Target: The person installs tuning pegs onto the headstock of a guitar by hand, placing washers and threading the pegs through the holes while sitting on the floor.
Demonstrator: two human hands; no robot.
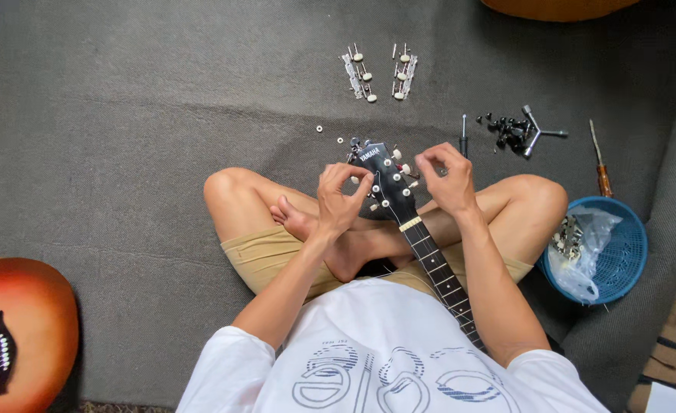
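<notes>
A black guitar headstock [384, 177] with white tuning pegs rests over my crossed legs, its fretted neck [439, 269] running back toward my chest. My left hand [340, 196] is at the headstock's left side, fingers pinched around a peg there. My right hand [446, 177] is at the right side, fingertips closed on a small part by the right-hand pegs. What exactly each fingertip grips is too small to make out.
Two strips of spare tuners [359, 73] [403, 72] lie ahead on the grey carpet [123, 153]. Small washers [319, 129], a screwdriver [464, 136], black pegs with a metal wrench [523, 130] and another screwdriver [601, 162] lie nearby. A blue basket [609, 248] sits right, a sunburst guitar [16, 333] left.
</notes>
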